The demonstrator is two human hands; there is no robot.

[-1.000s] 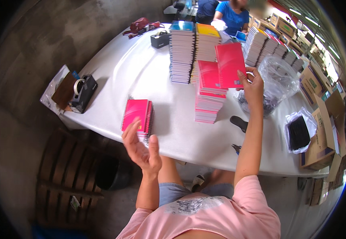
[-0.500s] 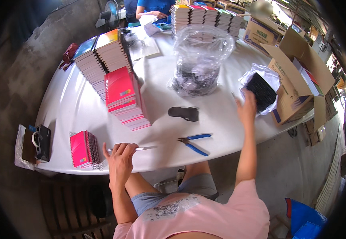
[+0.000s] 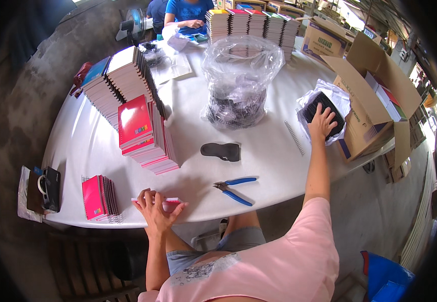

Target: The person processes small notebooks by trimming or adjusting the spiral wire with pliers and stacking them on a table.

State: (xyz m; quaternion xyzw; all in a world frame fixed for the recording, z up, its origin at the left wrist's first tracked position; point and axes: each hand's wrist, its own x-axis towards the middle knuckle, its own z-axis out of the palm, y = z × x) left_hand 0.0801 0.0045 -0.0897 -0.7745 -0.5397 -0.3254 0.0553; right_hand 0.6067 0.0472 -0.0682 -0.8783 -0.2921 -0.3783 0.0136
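Pink is the thin booklet [image 3: 170, 204] that is held, nearly on its edge, by the left hand [image 3: 156, 215] close to the near edge of the white counter [image 3: 193, 126]. By this hand, the fingers [image 3: 149, 199] are bent over the booklet and closed on it, with the thumb at the right side. The right hand [image 3: 319, 126] is laid upon the black binding coils [image 3: 306, 111], which are kept in opened white wrapping [image 3: 344, 103]. Its fingers are spread apart over the coils; whether any coil is gripped cannot be told. One single coil [image 3: 294, 137] is seen on the counter, just left of the wrapping. Between the two hands, pliers with blue handles [image 3: 241, 198] are placed with their handles apart, and beyond them a flat black object [image 3: 220, 151] is seen. To the left of the booklet, small spiral-bound notebooks [image 3: 95, 198] are piled, and behind it a stack of red-covered booklets [image 3: 135, 120] is set. The wrapping is stood beside an open cardboard box [image 3: 367, 108].
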